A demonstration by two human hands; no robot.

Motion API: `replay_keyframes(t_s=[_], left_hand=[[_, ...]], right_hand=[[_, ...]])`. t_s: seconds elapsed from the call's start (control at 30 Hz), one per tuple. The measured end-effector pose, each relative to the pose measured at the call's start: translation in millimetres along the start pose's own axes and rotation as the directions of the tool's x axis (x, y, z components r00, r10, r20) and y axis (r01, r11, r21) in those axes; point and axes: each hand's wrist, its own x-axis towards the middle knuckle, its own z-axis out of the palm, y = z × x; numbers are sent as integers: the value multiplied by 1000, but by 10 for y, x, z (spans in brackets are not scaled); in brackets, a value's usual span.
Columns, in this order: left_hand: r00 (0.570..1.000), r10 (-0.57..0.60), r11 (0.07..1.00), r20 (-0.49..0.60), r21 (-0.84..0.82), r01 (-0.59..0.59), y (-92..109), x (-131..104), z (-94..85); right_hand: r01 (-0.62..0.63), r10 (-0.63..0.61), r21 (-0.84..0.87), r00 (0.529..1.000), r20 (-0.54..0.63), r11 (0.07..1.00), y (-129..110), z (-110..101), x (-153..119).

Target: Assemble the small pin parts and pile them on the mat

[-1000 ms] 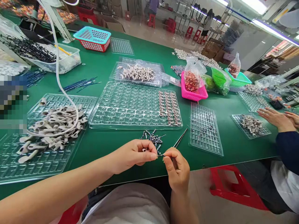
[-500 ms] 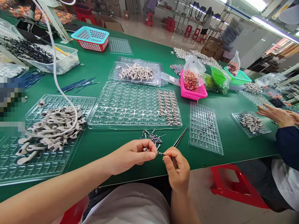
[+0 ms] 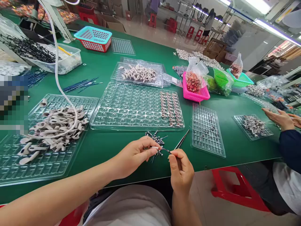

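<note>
My left hand [image 3: 135, 157] is closed on a small white earbud shell [image 3: 154, 147], its stem pointing right. My right hand [image 3: 181, 168] pinches the end of a thin dark circuit strip [image 3: 167, 151], which bends between the two hands and reaches the shell; whether it goes inside I cannot tell. Just behind my fingers lies a pile of small dark strips [image 3: 155, 137]. Tweezers [image 3: 182, 138] rest on the table beside my right hand. A clear tray [image 3: 127, 106] beyond holds rows of shells at its right end.
At left, a clear tray [image 3: 63, 168] bears a heap of earbud shells, crossed by a white cable [image 3: 56, 66]. Another tray [image 3: 208, 130] with tiny dark parts lies right. Behind stands a pink basket [image 3: 196, 95] with a bag of coppery parts. A co-worker's hands [image 3: 282, 119] are at far right.
The shell in my left hand has turned so its stem shows at the fingertips. My right hand has shifted slightly right, and the strip between my hands now bows upward.
</note>
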Motion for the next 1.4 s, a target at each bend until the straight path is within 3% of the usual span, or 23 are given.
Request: replay_keyframes(t_s=[0.3, 0.93, 1.23, 1.4], left_hand=[[995, -88, 980, -45, -180, 78, 63, 37, 5], [993, -109, 985, -54, -140, 100, 27, 36, 13], [991, 70, 976, -118, 214, -43, 20, 8, -8], [986, 129, 946, -109, 312, -89, 22, 8, -7]], right_hand=[[26, -26, -4, 1000, 17, 1000, -1, 0, 3], [133, -125, -143, 990, 65, 981, -42, 13, 36], [166, -149, -185, 983, 105, 969, -55, 18, 45], [176, -156, -169, 980, 125, 970, -62, 22, 57]])
